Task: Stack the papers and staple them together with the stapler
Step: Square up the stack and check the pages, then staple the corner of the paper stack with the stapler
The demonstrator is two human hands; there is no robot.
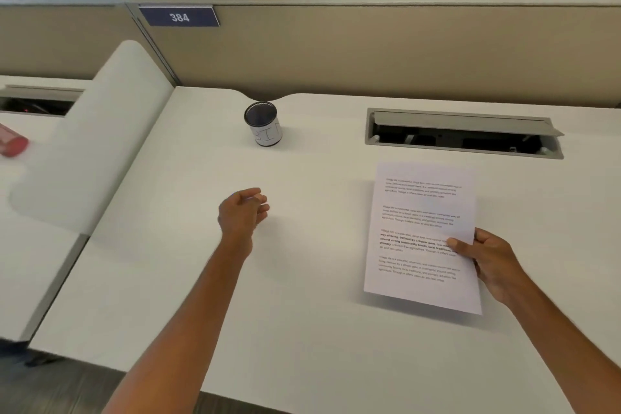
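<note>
The smooth white desk (302,279) spreads flat beneath both bare forearms, with a beige fabric partition (336,54) standing beyond it. A rectangular grey cable hatch (463,133), lid tilted open, sits past the top edge of the held papers. The right hand (487,262) reaches in from the lower right, thumb pressed on top and fingers underneath, pinching the right edge of the papers (423,235). These thin white printed sheets are lifted just above the desk, casting a shadow, their long axis running away from the person, text upright. Well left of that pinch, the left hand (243,212) hovers over bare desk, fingers loosely curled, holding nothing. Beyond it stands a small dark mesh cup (263,124) wrapped in a white label.
</note>
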